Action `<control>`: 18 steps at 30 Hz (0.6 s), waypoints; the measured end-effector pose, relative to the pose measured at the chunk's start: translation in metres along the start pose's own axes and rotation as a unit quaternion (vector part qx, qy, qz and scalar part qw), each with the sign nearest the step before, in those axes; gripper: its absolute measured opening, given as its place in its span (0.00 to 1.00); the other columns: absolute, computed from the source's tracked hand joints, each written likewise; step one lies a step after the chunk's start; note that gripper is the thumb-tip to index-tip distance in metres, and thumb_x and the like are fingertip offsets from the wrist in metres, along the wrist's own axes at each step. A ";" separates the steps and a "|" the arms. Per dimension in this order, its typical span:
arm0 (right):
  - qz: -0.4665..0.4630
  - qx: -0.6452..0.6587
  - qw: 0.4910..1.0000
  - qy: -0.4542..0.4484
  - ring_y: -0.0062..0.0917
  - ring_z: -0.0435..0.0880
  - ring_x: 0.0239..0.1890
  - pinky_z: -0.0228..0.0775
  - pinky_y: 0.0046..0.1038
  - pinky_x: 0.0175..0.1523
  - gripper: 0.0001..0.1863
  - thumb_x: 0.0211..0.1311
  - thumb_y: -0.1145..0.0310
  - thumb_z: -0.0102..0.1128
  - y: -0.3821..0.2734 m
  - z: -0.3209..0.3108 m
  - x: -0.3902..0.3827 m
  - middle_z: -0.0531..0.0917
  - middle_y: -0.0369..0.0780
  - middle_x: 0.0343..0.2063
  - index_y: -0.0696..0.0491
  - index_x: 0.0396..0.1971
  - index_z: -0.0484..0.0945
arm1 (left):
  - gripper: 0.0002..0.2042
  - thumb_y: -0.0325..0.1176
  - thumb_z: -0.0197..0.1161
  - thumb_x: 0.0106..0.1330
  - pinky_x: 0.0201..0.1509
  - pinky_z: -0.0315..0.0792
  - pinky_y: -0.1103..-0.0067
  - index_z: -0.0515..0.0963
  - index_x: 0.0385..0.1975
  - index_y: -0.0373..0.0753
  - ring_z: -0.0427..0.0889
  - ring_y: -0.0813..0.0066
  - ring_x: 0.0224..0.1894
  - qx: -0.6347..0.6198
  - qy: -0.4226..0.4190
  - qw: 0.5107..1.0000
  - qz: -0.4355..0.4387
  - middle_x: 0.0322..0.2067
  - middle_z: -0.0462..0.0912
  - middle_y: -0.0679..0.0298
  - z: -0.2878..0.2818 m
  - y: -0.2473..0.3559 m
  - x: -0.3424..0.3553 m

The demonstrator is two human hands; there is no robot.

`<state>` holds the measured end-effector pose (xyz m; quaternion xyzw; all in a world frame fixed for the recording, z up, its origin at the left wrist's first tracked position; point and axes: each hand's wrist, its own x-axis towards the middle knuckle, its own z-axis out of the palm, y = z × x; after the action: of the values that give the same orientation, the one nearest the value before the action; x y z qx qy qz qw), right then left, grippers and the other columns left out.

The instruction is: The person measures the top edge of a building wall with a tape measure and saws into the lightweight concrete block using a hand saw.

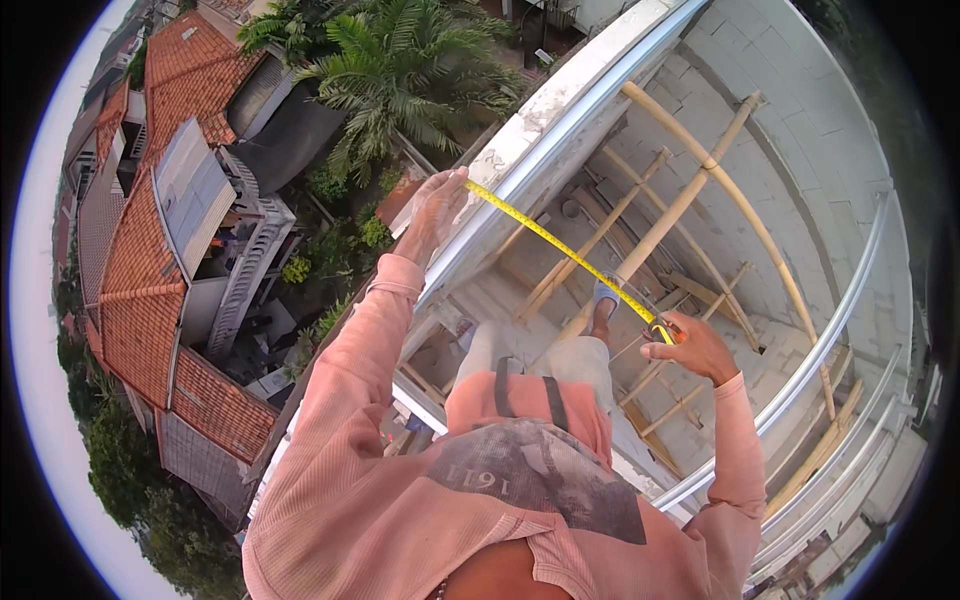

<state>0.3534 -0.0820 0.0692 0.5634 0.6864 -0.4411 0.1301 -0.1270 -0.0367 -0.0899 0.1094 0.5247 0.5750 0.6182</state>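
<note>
A yellow tape measure blade [550,238] stretches across the open gap, slanting down from upper left to lower right. At its far end, my left hand [436,212] pinches the tip of the blade beside the top of the outer wall, next to a silver metal channel [560,142]. My right hand [700,348] is wrapped round the dark and yellow tape measure case [661,331], out over the gap. Its fingers partly hide the case. Both arms wear long pink sleeves.
Lashed bamboo poles [672,228] cross the deep room below, between block walls [800,90]. My sandalled foot [605,290] rests on a pole. Another metal channel [835,335] runs along the right. Beyond the left wall, the ground drops to a palm [400,80] and tiled roofs [140,330].
</note>
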 end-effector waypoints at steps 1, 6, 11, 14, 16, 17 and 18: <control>0.039 -0.036 0.998 -0.035 0.41 0.85 0.44 0.74 0.38 0.48 0.42 0.45 0.37 0.77 0.000 -0.013 -0.002 0.86 0.47 0.42 0.52 0.55 0.82 | 0.17 0.42 0.76 0.66 0.53 0.73 0.82 0.79 0.45 0.42 0.78 0.83 0.44 0.002 0.055 0.998 0.027 0.40 0.81 0.71 -0.019 0.009 0.017; 0.093 -0.045 0.995 0.004 0.41 0.85 0.49 0.75 0.38 0.53 0.44 0.43 0.38 0.80 0.065 -0.027 -0.021 0.86 0.47 0.46 0.52 0.56 0.81 | 0.13 0.40 0.75 0.67 0.34 0.75 0.90 0.82 0.41 0.39 0.76 0.88 0.28 0.031 0.062 0.998 -0.005 0.31 0.80 0.72 -0.052 0.005 0.068; 0.088 -0.055 0.994 0.041 0.41 0.84 0.49 0.74 0.37 0.55 0.42 0.43 0.39 0.80 0.105 -0.024 -0.037 0.85 0.44 0.43 0.51 0.54 0.80 | 0.15 0.42 0.75 0.66 0.28 0.72 0.90 0.82 0.40 0.37 0.76 0.87 0.26 0.039 0.109 0.993 -0.028 0.31 0.81 0.70 -0.057 -0.010 0.090; 0.156 -0.091 0.981 -0.076 0.40 0.84 0.49 0.74 0.36 0.55 0.41 0.43 0.41 0.81 0.100 -0.039 -0.064 0.85 0.45 0.44 0.51 0.53 0.80 | 0.14 0.44 0.75 0.67 0.25 0.70 0.87 0.84 0.40 0.39 0.77 0.86 0.26 0.019 0.241 0.970 0.002 0.37 0.89 0.66 -0.128 0.024 0.092; 0.182 -0.064 0.966 -0.173 0.37 0.85 0.47 0.75 0.35 0.53 0.40 0.43 0.43 0.82 0.116 -0.028 -0.093 0.85 0.44 0.42 0.50 0.54 0.80 | 0.14 0.46 0.75 0.67 0.32 0.71 0.87 0.86 0.38 0.41 0.75 0.88 0.30 0.080 0.276 0.958 -0.010 0.37 0.90 0.69 -0.157 0.051 0.086; 0.157 -0.059 0.966 -0.195 0.35 0.85 0.44 0.75 0.34 0.52 0.40 0.42 0.44 0.83 0.126 -0.013 -0.113 0.85 0.42 0.39 0.51 0.53 0.79 | 0.14 0.46 0.75 0.66 0.31 0.69 0.87 0.86 0.36 0.41 0.73 0.87 0.28 0.073 0.276 0.958 0.006 0.37 0.90 0.68 -0.166 0.060 0.084; 0.132 -0.055 0.966 -0.217 0.32 0.85 0.42 0.75 0.33 0.50 0.41 0.41 0.45 0.85 0.132 0.001 -0.131 0.84 0.41 0.36 0.52 0.52 0.78 | 0.13 0.45 0.76 0.65 0.31 0.67 0.86 0.87 0.35 0.42 0.71 0.86 0.26 0.066 0.275 0.959 0.020 0.37 0.90 0.67 -0.173 0.065 0.082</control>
<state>0.5139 -0.1718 0.0962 0.5318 0.5845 -0.4929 0.3640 -0.3169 -0.0294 -0.1586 -0.0023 0.7088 0.5592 0.4299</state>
